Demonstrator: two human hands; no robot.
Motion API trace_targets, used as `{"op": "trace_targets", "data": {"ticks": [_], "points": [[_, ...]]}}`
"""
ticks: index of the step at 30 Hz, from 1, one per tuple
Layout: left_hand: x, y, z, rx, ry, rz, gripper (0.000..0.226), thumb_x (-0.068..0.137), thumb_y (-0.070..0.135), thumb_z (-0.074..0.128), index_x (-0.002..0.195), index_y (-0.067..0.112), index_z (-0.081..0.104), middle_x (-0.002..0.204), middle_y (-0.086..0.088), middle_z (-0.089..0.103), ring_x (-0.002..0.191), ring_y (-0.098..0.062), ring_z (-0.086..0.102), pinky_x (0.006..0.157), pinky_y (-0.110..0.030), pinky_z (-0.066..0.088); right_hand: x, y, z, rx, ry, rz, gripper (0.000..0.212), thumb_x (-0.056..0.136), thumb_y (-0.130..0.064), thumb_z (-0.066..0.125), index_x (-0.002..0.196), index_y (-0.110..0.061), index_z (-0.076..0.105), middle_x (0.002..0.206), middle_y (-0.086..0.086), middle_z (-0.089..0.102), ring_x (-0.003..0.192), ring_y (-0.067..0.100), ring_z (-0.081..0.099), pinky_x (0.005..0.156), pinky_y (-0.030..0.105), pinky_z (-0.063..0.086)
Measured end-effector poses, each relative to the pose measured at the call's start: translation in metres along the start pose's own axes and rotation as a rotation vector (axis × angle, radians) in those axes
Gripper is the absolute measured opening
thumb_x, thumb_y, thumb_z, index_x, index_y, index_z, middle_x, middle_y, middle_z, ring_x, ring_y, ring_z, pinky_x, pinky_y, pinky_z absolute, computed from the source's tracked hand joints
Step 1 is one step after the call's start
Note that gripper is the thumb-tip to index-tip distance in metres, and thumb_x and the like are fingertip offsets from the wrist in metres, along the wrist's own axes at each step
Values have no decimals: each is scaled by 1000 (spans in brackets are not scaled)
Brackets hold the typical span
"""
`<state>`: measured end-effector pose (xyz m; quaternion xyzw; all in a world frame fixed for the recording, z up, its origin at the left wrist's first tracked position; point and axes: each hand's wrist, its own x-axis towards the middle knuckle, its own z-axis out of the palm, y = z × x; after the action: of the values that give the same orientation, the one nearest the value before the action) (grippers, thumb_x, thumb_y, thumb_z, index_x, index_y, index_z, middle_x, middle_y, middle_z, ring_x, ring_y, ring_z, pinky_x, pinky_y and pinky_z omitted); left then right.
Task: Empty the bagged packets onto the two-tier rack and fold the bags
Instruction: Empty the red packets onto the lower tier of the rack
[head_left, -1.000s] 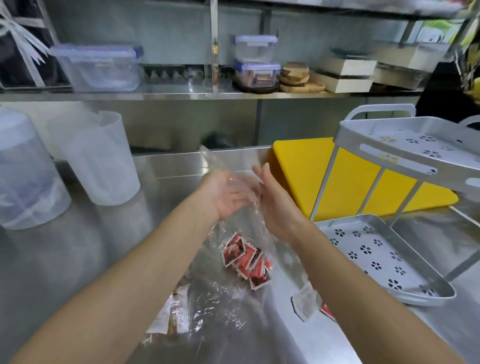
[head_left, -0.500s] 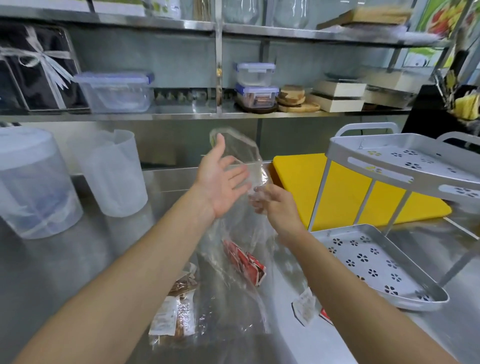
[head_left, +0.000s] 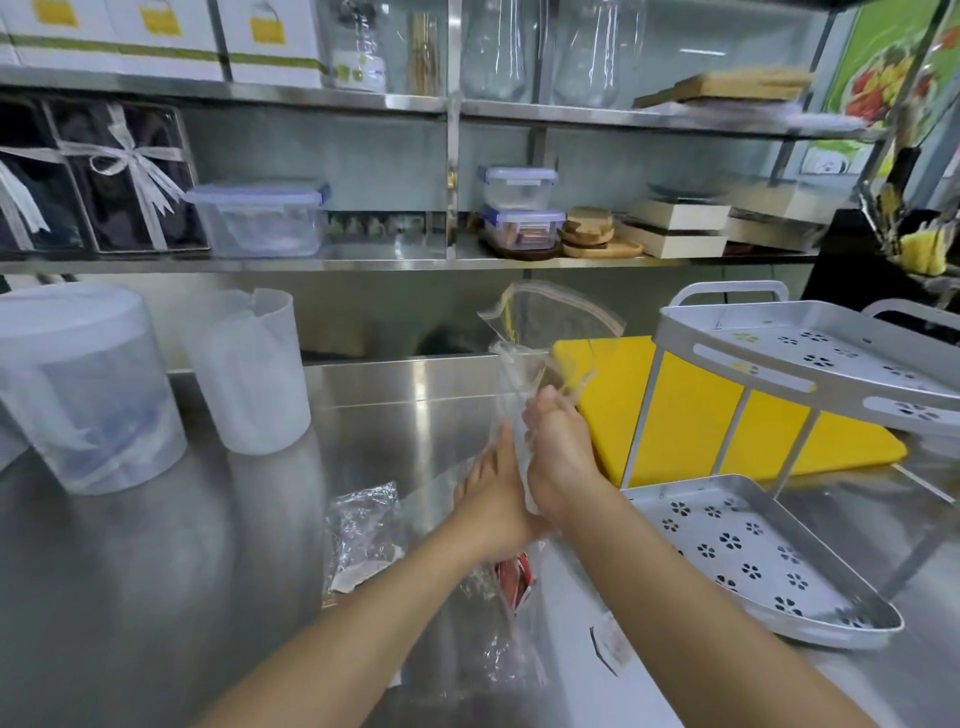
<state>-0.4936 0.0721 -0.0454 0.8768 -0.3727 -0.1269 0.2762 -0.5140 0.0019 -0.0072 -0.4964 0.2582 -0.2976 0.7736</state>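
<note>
A clear zip bag (head_left: 540, 332) stands upright over the steel counter, its open mouth at the top. My right hand (head_left: 558, 457) grips the bag's side just below the mouth. My left hand (head_left: 493, 499) presses flat against the bag from the left, lower down. Red packets (head_left: 515, 579) sit inside the bag's bottom, partly hidden behind my left wrist. The white two-tier rack (head_left: 769, 551) stands to the right, both perforated trays bare. A second crumpled bag (head_left: 363, 535) with packets lies on the counter to the left.
A loose white packet (head_left: 610, 644) lies by my right forearm. A yellow cutting board (head_left: 691, 415) lies behind the rack. Two translucent jugs (head_left: 244, 369) stand at the left. Wall shelves above hold containers and boxes.
The bag was lifted higher and upright. My left hand dropped from the bag's mouth to its lower side, and the packets slid to the bottom. The camera tilted up.
</note>
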Motion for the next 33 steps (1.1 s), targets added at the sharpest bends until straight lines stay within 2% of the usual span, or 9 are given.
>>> {"op": "trace_targets", "data": {"ticks": [2,4,7,10,16,18,22,27,33], "points": [[1,-1,6,-39,108,1,94,83,36,56,146,15,-11,155,-13,19,139,-31,27,111,-44,29,-10,1,8,9,2,10,38,98,-30,37,134,-22,42,133,3,50,118,17,46,98,29,38],[4,-3,4,-249,249,-9,59,89,20,50,142,12,26,137,-18,49,120,-33,51,95,-35,44,-19,0,12,-23,-39,-34,38,95,-30,45,132,-23,46,131,2,54,117,16,50,99,31,40],[9,1,-6,-466,379,-60,21,90,10,44,102,10,62,96,-10,68,93,-28,63,74,-28,49,-26,-6,5,-193,-137,-123,49,81,-21,65,127,-21,52,123,5,60,105,15,58,89,30,48],[12,8,-27,-741,413,-25,26,92,8,42,81,21,62,74,1,63,73,-16,60,59,-17,45,-25,-6,-17,-165,-160,-165,38,75,-24,69,112,-22,63,113,-4,62,104,7,54,84,21,45],[13,24,-70,-922,370,109,23,96,7,38,91,11,60,79,-3,66,72,-11,63,56,-9,47,-2,18,-61,-29,337,142,12,88,-17,56,93,-7,60,90,8,58,77,18,52,65,29,38],[10,31,-84,-960,333,180,24,96,6,39,85,12,59,73,-1,69,65,-8,65,58,-12,48,1,22,-70,17,263,222,15,89,-20,56,97,-7,58,85,10,55,71,17,52,58,28,39],[9,38,-106,-1043,323,240,24,96,8,39,81,13,58,58,4,72,57,-7,67,59,-20,51,2,23,-81,105,50,292,44,89,-38,54,125,-15,48,130,24,51,121,36,48,78,32,40],[11,26,-106,-1226,247,221,23,95,9,41,84,11,61,64,-2,74,62,-14,70,70,-35,50,3,17,-91,365,-115,207,19,88,-25,54,84,-17,71,68,-3,73,58,9,67,51,23,52],[18,-2,-97,-1308,254,65,22,95,12,42,87,14,63,73,-2,74,75,-16,68,75,-35,51,8,10,-98,342,-9,116,14,88,-3,54,78,-13,55,60,0,67,56,13,61,58,26,45]]}}
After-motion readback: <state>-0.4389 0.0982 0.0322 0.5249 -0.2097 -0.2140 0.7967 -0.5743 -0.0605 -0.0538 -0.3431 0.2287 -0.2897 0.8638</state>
